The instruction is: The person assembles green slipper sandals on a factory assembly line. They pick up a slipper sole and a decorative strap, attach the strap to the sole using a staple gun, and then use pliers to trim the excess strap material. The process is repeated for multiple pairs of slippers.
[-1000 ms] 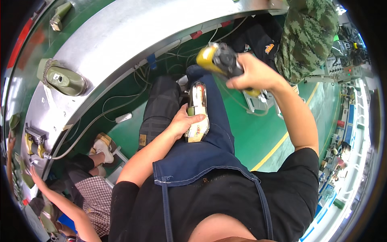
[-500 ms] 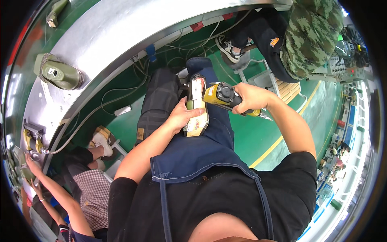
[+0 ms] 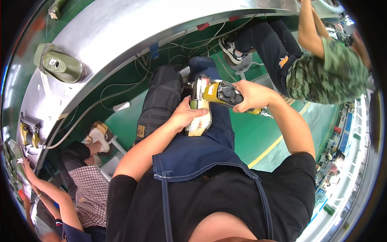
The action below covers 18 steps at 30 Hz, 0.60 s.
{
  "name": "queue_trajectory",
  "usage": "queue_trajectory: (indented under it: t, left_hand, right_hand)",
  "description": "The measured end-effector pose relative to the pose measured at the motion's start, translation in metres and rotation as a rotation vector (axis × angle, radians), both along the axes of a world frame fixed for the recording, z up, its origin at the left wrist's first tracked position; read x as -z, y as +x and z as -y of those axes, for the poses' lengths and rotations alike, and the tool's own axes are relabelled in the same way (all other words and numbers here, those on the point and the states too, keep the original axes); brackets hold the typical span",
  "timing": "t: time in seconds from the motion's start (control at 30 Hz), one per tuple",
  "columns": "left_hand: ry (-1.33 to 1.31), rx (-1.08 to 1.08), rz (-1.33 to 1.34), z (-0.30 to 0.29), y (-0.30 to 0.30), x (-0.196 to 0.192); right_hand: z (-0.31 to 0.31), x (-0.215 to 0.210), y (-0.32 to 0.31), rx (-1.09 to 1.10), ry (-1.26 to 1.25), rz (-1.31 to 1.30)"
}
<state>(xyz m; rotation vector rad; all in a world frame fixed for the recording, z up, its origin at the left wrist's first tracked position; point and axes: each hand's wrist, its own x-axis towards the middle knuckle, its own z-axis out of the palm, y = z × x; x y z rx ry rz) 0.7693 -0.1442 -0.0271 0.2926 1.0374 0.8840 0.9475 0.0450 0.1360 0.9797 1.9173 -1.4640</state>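
My left hand (image 3: 187, 115) is closed round an olive shoe upper (image 3: 200, 121) on its last, its pale underside turned up and the thumb lying across it. The shoe rests over my lap, on a dark blue apron (image 3: 201, 151). In my right hand (image 3: 254, 97) is a yellow-and-black air tool (image 3: 225, 93), its head against or just over the far part of the shoe. I cannot tell whether they touch. My right fingers wrap round the tool's body, and a metal hose fitting sticks out beyond them.
On the metal bench (image 3: 105, 32) at the left stands another olive shoe on a last (image 3: 62, 66). A second yellow tool (image 3: 30, 135) with a hose lies at its near edge. Co-workers sit at the left (image 3: 88, 189) and far right (image 3: 326, 72). Cables hang under the bench.
The air tool has shifted slightly left over the shoe. At the far right, the co-worker in camouflage has moved outward, and a raised arm now shows. The left co-worker's hands have moved too.
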Motion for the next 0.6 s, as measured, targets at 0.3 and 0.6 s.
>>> queue_trajectory:
  t: [0.3,0.6]
  left_hand:
    - [0.034,0.025,0.035,-0.002,-0.002,0.005]
    - [0.013,0.013,0.061,-0.003,-0.005,0.006]
  right_hand:
    - [-0.071,-0.049,-0.05,0.135,0.646,-0.452]
    - [-0.144,-0.002,-0.19,-0.313,1.468,-0.504]
